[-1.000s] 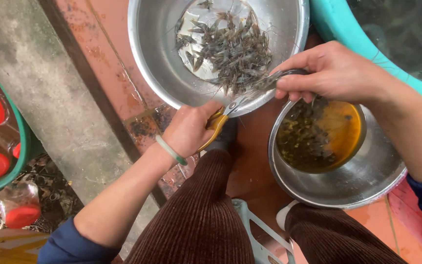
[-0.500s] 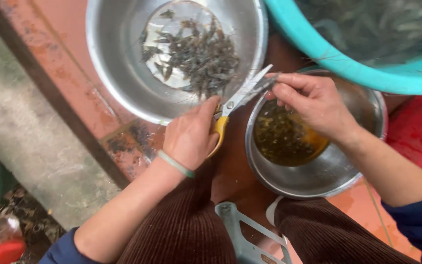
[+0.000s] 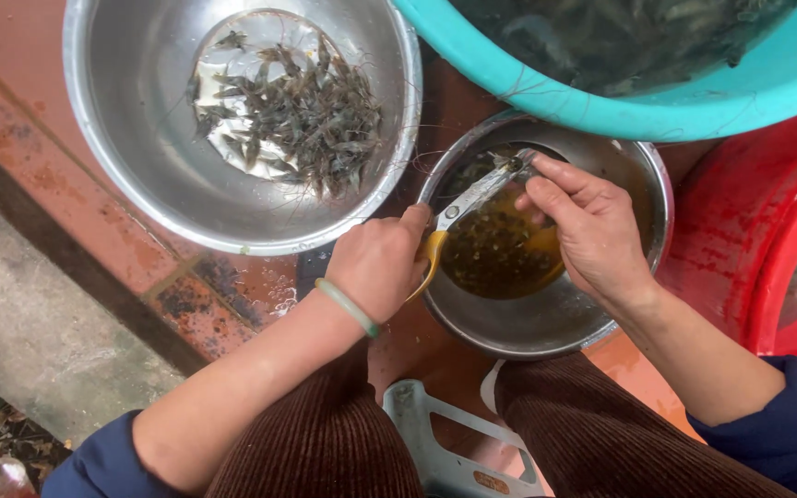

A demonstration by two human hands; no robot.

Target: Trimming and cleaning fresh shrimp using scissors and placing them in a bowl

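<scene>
My left hand (image 3: 382,263) grips yellow-handled scissors (image 3: 468,205), whose blades point up and right over a small steel bowl (image 3: 643,175). That bowl holds brownish water with dark trimmings. My right hand (image 3: 588,226) pinches a small shrimp (image 3: 517,164) at the scissor tips, above the small bowl. A pale green bangle circles my left wrist. A large steel bowl (image 3: 131,148) to the upper left holds a pile of grey shrimp (image 3: 302,115).
A turquoise basin (image 3: 620,97) with many shrimp in water sits at the top right. A red basin (image 3: 758,231) stands at the right. Below are my knees in brown corduroy and a grey plastic stool (image 3: 435,443). A concrete strip runs along the left.
The view has shifted, so the bowls moved left in frame. Both hands with scissors have moved from the large bowl's rim to over the small bowl.
</scene>
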